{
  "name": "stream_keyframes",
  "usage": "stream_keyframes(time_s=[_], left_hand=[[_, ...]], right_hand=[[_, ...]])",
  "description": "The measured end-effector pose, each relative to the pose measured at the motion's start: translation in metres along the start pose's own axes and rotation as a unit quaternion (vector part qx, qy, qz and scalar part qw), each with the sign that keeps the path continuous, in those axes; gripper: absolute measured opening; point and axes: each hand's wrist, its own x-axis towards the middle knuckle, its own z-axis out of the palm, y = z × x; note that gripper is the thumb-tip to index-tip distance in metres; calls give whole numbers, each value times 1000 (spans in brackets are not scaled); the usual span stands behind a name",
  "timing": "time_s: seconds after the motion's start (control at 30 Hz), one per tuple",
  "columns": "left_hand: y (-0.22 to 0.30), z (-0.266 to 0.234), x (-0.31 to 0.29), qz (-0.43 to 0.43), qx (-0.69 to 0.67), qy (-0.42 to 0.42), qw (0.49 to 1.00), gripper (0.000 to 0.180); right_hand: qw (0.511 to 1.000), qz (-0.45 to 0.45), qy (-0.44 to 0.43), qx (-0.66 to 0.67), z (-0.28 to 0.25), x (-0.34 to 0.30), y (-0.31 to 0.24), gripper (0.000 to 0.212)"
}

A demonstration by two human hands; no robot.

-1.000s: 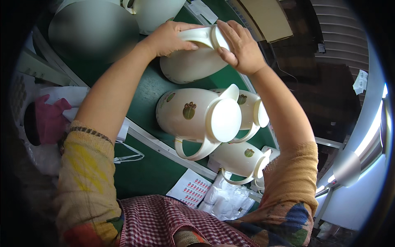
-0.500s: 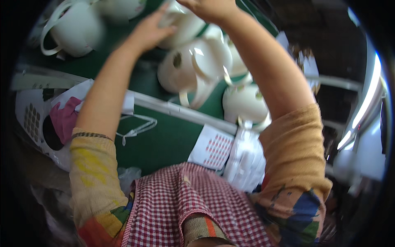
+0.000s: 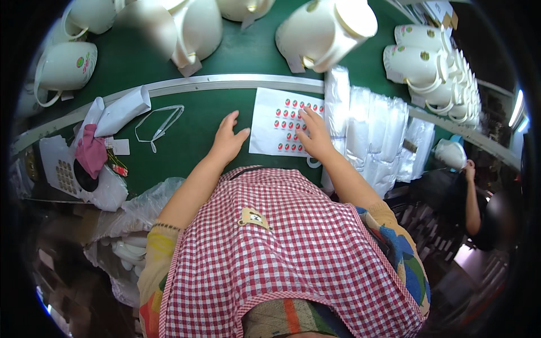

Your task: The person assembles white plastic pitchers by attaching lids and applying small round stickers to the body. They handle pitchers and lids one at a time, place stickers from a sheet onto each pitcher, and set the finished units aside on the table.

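A white sheet of small red-and-green stickers (image 3: 264, 121) lies flat on the green table in front of me. My right hand (image 3: 317, 138) is over its right part, fingers spread and apparently touching the paper. Just left of the sheet, my left hand (image 3: 226, 142) hovers with thumb and fingers apart, holding nothing. Beyond the metal rail, a cream lidded mug (image 3: 304, 36) stands with its handle toward me. Another cream mug (image 3: 200, 31) is to its left, partly behind a blurred pale shape.
Bundles of clear plastic bags (image 3: 360, 124) lie right of the sheet. A metal rail (image 3: 225, 82) crosses the table. A looped white cord (image 3: 160, 127) and a pink cloth (image 3: 90, 151) are at left. Rows of mugs (image 3: 420, 62) stand far right, near another person's arm (image 3: 471, 203).
Both my hands have drawn back from the mugs toward me, the right one coming down onto the sticker sheet. The view has shifted too, showing more mugs at the right.
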Motion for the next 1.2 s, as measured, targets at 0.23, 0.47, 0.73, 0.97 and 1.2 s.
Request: stream_keyframes(time_s=[0.23,0.47,0.73,0.97,1.2], left_hand=[[46,59,1,-215,-118,-107,964,48],[37,87,-7,-183,-288,-15,940,31],[58,95,-18,-101,-296,-67,947,35],[62,95,-19,-81,-263,-60,959,35],[66,91,-20,-108,-239,-44,964,34]], right_hand=[[998,2,20,-55,18,-22,24,56],[984,-63,102,134,14,-22,12,31],[948,44,26,316,-8,-18,-4,24],[946,43,37,319,-9,-16,-5,17],[954,34,96,281,-12,-13,0,14]])
